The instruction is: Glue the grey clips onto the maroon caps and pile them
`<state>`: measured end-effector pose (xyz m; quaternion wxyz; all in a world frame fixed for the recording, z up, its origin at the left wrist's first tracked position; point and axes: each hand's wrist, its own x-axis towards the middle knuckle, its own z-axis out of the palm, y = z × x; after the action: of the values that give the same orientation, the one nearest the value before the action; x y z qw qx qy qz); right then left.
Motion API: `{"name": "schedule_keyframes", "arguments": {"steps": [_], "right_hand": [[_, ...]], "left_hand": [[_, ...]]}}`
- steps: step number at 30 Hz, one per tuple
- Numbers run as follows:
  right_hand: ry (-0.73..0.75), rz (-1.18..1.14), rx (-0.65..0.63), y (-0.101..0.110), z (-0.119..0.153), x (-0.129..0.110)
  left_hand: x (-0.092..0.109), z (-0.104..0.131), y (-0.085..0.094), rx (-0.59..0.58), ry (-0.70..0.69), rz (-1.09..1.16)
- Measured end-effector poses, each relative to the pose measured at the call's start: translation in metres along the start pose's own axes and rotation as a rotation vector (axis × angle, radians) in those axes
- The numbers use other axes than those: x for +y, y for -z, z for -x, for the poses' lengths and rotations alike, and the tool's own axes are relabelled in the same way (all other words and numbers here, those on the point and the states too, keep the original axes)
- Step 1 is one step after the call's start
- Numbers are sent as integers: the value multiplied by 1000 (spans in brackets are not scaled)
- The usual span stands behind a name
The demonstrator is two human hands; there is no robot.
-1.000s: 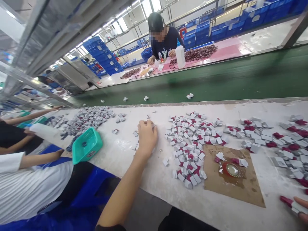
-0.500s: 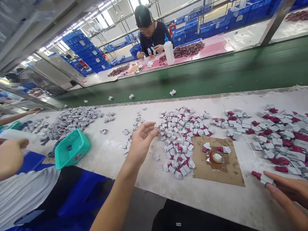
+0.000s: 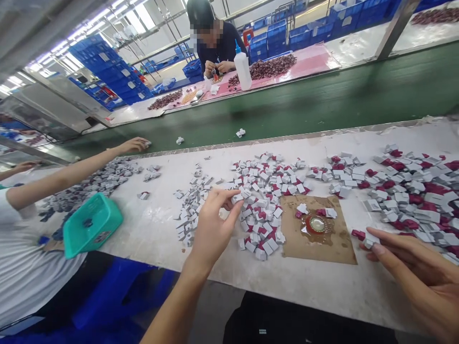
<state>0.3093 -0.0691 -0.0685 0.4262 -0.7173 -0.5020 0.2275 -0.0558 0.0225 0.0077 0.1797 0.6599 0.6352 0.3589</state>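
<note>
My left hand pinches a small grey-white piece between thumb and fingertips, over the left edge of a pile of grey and dark red pieces. At the right, my right hand grips a grey piece with a dark red part, beside a brown cardboard square. A round dish stands in a wet patch on that cardboard, with two grey and red pieces near its rim. Plain grey pieces lie left of my left hand.
A teal basket stands at the left near a neighbour in a white shirt, whose arm reaches to the green conveyor. Another person works across it near a white bottle. More red-grey pieces are heaped at the right.
The view has shifted slightly. My right hand has moved left, closer to the cardboard, with its piece. The neighbour's arm now stretches to the conveyor, fingers at a grey piece.
</note>
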Motion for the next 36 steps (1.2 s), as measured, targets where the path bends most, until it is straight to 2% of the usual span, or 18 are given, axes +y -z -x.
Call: {"name": "schedule_keyframes", "arguments": {"steps": [3,6,10,18,25,29,32,36], "right_hand": [[-80,-141,-20,-3,-6,-24],[-31,-280,-83,-10,-13,-48],[23,-317,-153,-19,-18,-63],[-11,-405,-210,-28,-16,-68],[223,-156,-207,-27,-19,-71],[299,-103,-219,-24,-24,-75],[243,-188,-206,-21,-24,-77],[70,-438,-241,-20,-22,-78]], "left_hand": [[-13,2,1,33,68,-11],[-25,4,2,70,128,-54],[-26,12,4,26,212,117],[-6,25,-8,-43,220,257],[25,27,-28,-193,151,439],[36,27,-35,-285,137,478],[44,25,-42,-327,149,531],[60,20,-58,-389,153,688]]}}
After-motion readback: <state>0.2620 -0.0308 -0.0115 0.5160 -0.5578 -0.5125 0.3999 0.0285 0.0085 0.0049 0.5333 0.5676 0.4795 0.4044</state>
